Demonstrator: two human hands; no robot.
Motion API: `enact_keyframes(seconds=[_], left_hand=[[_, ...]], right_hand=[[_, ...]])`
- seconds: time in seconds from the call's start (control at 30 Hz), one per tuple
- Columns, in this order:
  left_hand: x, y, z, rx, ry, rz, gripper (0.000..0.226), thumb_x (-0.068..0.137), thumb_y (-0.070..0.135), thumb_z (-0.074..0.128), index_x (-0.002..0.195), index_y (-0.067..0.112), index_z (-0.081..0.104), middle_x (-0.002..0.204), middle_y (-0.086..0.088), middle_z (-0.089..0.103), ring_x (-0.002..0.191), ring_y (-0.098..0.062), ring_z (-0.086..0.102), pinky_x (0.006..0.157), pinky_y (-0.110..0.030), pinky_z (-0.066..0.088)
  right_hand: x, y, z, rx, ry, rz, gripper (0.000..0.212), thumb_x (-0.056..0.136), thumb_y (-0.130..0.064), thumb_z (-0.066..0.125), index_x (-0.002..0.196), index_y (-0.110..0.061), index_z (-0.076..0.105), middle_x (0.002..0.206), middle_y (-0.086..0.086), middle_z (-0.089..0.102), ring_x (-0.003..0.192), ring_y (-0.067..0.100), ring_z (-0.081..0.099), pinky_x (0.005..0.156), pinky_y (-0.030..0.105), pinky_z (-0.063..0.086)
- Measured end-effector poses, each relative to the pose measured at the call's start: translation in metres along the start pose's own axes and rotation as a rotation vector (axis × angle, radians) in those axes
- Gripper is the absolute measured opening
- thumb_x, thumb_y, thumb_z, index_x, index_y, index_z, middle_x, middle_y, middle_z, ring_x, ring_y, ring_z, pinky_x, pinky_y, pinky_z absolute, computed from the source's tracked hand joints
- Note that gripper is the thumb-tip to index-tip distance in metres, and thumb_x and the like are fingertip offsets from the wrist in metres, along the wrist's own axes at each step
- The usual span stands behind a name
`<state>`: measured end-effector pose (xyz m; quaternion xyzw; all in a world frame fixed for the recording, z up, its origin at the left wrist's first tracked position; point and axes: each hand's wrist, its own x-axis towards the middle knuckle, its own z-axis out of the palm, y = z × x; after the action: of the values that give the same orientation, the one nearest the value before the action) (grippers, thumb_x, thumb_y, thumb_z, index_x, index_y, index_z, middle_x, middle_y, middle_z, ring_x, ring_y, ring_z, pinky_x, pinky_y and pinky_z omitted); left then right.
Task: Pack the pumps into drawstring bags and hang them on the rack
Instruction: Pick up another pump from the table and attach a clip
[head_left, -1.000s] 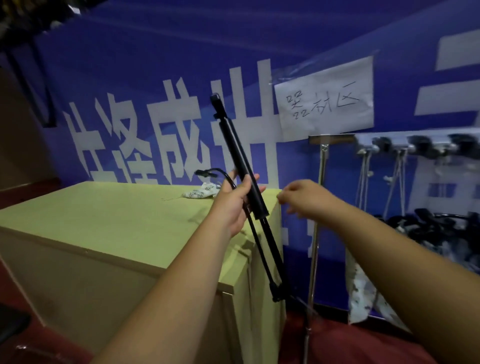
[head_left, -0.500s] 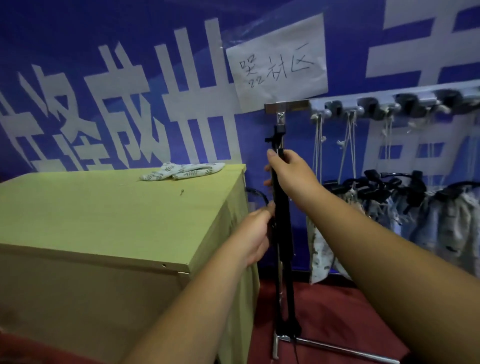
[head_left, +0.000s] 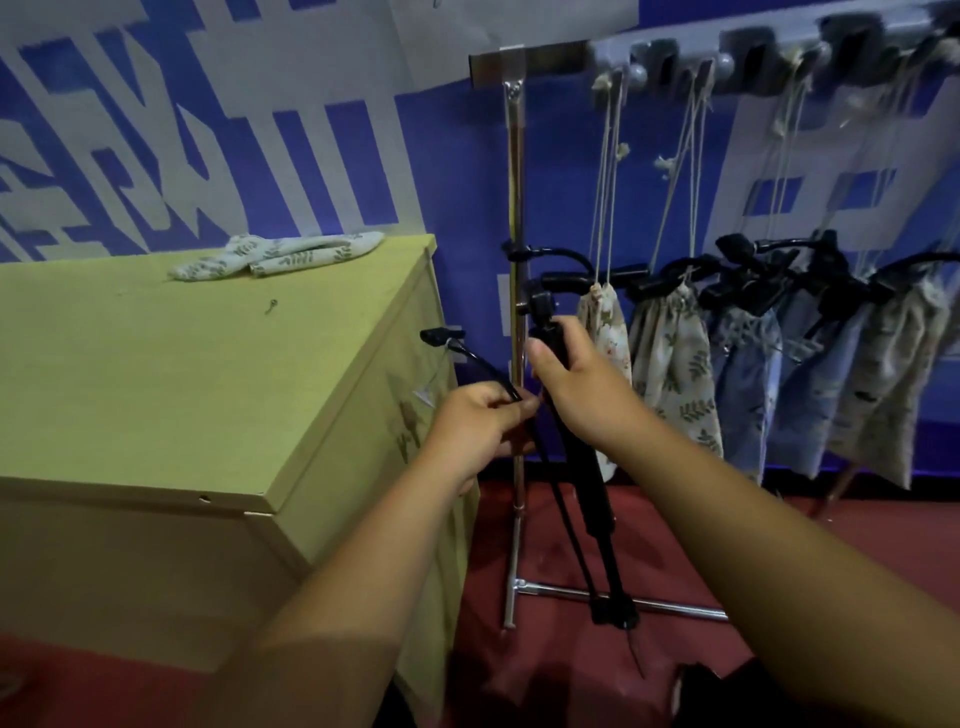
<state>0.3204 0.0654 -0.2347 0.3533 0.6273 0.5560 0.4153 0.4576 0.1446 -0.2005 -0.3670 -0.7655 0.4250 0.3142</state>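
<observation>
Black pump (head_left: 589, 483) held in front of the rack (head_left: 514, 208), barrel tilted a little, handle end up, foot end low by the red floor (head_left: 805, 545), over the rack's chrome foot bar. Whether it touches the floor, cannot tell. Right hand (head_left: 576, 387) grips the top of the barrel just under the handle, fingers curled round it, thumb on the near side. Left hand (head_left: 475, 431) is just beside it on the left, fingers pinching the pump's thin black hose (head_left: 483, 366). Hose arcs up and left from the pinch, nozzle end free in front of the right edge of the desk (head_left: 208, 389). Desk is yellow-green wood, left of frame. Folded leaf-print drawstring bags (head_left: 275, 254) lie at its far edge, well apart from both hands. Rack has a chrome upright pole and a top rail with pegs running right. Filled bags (head_left: 670, 358) hang by cords from the pegs, black pump handles sticking out of their mouths; probably five or six, right end too blurred to count. Blue banner (head_left: 457, 156) with white lettering behind.
</observation>
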Motion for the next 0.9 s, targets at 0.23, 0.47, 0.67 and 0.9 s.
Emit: enact_keyframes(seconds=[0.23, 0.47, 0.67, 0.9], left_hand=[[0.013, -0.036, -0.008, 0.008, 0.043, -0.013, 0.018, 0.101, 0.012, 0.071, 0.083, 0.011, 0.073, 0.1, -0.006, 0.075, 0.067, -0.018, 0.063, 0.081, -0.048, 0.066], [0.026, -0.062, -0.007, -0.061, 0.096, -0.077, 0.015, 0.105, 0.018, 0.066, 0.109, 0.009, 0.077, 0.09, -0.011, 0.073, 0.077, -0.018, 0.071, 0.086, -0.045, 0.064], [0.032, -0.067, -0.012, -0.067, 0.147, -0.106, 0.027, 0.104, 0.016, 0.067, 0.119, -0.006, 0.072, 0.089, -0.008, 0.072, 0.063, -0.009, 0.07, 0.067, -0.03, 0.064], [0.033, -0.069, -0.016, -0.139, 0.122, -0.092, 0.012, 0.101, 0.012, 0.071, 0.09, 0.007, 0.075, 0.083, 0.003, 0.079, 0.076, -0.013, 0.077, 0.074, -0.038, 0.067]], right_hand=[[-0.016, 0.069, 0.032, 0.035, -0.03, 0.125, 0.02, 0.109, -0.057, 0.051, 0.119, -0.04, 0.051, 0.086, -0.001, 0.071, 0.082, 0.02, 0.072, 0.078, 0.04, 0.053], [-0.036, 0.107, 0.06, -0.001, -0.096, 0.192, 0.023, 0.112, -0.048, 0.053, 0.127, -0.03, 0.052, 0.095, -0.012, 0.068, 0.082, -0.004, 0.062, 0.068, 0.027, 0.042], [-0.041, 0.119, 0.073, -0.052, -0.18, 0.206, 0.023, 0.112, -0.047, 0.052, 0.127, -0.03, 0.049, 0.085, -0.009, 0.064, 0.075, 0.001, 0.06, 0.064, 0.023, 0.041], [-0.041, 0.117, 0.071, 0.023, -0.225, 0.234, 0.024, 0.11, -0.054, 0.051, 0.121, -0.033, 0.053, 0.087, -0.01, 0.063, 0.08, 0.007, 0.06, 0.069, 0.028, 0.041]])
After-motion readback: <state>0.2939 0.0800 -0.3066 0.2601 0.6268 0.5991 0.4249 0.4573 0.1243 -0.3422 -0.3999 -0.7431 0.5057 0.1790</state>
